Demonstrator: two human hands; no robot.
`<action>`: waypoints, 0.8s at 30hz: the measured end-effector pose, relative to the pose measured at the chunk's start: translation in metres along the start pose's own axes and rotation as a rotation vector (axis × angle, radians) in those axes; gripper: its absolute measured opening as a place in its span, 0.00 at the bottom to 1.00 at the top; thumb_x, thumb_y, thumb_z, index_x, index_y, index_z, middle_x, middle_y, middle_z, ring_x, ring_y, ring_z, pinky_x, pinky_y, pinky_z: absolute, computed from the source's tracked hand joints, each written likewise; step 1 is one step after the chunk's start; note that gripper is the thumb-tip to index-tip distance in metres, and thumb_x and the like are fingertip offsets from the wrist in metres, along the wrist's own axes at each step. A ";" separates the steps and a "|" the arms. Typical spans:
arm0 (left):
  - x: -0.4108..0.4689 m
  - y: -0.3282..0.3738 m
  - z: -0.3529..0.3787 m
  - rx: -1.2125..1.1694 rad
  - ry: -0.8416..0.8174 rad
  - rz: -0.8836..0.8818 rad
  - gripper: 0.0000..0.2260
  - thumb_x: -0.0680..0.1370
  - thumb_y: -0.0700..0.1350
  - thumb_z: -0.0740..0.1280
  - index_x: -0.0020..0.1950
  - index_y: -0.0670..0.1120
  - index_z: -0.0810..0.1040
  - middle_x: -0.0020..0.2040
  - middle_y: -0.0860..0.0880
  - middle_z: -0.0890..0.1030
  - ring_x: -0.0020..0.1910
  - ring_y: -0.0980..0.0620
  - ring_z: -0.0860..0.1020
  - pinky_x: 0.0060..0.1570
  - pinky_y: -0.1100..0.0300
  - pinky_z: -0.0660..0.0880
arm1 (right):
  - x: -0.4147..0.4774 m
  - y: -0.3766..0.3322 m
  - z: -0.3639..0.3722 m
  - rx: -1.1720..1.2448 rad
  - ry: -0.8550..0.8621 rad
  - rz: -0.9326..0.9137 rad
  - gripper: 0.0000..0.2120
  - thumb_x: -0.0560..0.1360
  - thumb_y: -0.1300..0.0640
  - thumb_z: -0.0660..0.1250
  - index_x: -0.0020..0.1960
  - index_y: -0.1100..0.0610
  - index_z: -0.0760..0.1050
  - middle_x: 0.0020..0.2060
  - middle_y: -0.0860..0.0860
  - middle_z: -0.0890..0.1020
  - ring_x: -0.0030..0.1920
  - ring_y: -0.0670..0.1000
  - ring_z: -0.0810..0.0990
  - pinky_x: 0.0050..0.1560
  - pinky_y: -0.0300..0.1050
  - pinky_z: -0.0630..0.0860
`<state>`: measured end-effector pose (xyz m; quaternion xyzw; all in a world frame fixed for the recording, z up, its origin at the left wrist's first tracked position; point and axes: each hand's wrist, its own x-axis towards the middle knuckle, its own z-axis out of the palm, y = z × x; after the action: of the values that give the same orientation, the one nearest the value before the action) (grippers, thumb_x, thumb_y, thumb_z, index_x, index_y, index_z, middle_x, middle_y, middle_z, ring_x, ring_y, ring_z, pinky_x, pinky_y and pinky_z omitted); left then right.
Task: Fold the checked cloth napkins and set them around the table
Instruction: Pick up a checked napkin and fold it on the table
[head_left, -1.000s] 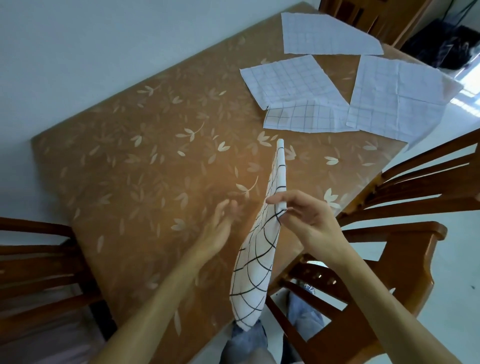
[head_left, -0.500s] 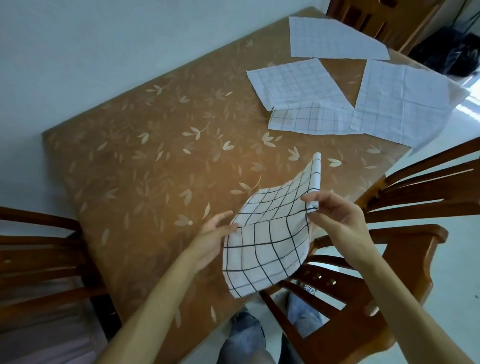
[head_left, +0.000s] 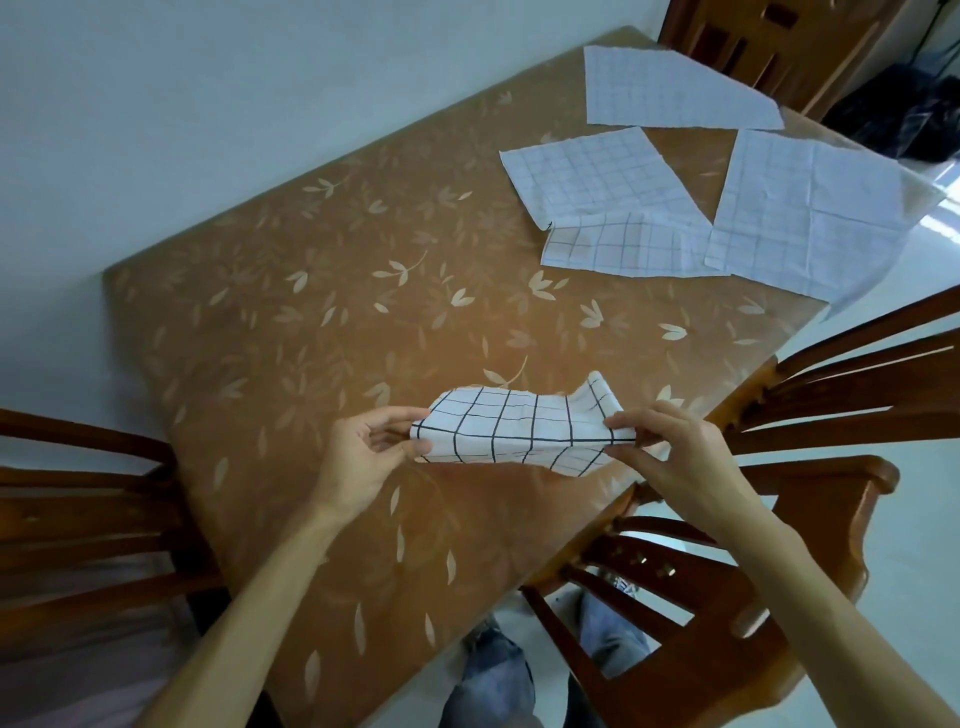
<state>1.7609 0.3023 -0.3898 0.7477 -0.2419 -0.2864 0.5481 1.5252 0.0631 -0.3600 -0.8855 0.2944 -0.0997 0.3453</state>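
Napkin (head_left: 522, 428) held in the air just over the near table (head_left: 291, 322) edge, stretched between 2 pinches, likely to line up edges for a fold. Left hand (head_left: 363, 457) pinches its left end, right hand (head_left: 675, 457) its right end, forearms converging. 4 flat napkins (head_left: 800, 208) lie well beyond the grip.
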 end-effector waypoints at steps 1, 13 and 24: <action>-0.002 0.002 -0.002 0.043 0.019 0.020 0.15 0.68 0.36 0.78 0.54 0.42 0.84 0.45 0.43 0.86 0.43 0.51 0.83 0.48 0.64 0.79 | 0.002 -0.001 0.002 -0.028 0.001 -0.031 0.09 0.71 0.57 0.75 0.51 0.50 0.83 0.44 0.49 0.78 0.44 0.48 0.78 0.48 0.46 0.79; -0.017 0.012 -0.039 -0.010 -0.070 -0.112 0.06 0.79 0.42 0.68 0.49 0.41 0.74 0.47 0.50 0.84 0.47 0.55 0.81 0.47 0.65 0.75 | 0.027 -0.027 0.023 0.522 -0.196 0.155 0.06 0.79 0.54 0.65 0.52 0.56 0.77 0.45 0.50 0.85 0.48 0.50 0.84 0.53 0.49 0.79; 0.000 -0.098 -0.004 0.002 0.431 -0.564 0.09 0.80 0.43 0.68 0.57 0.41 0.74 0.54 0.43 0.82 0.47 0.50 0.79 0.40 0.61 0.73 | 0.066 0.009 0.138 0.308 -0.384 0.398 0.25 0.75 0.56 0.71 0.69 0.58 0.67 0.53 0.47 0.80 0.54 0.49 0.80 0.56 0.46 0.77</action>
<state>1.7682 0.3327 -0.4829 0.8288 0.0949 -0.2616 0.4854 1.6270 0.0955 -0.4704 -0.7503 0.3729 0.0952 0.5375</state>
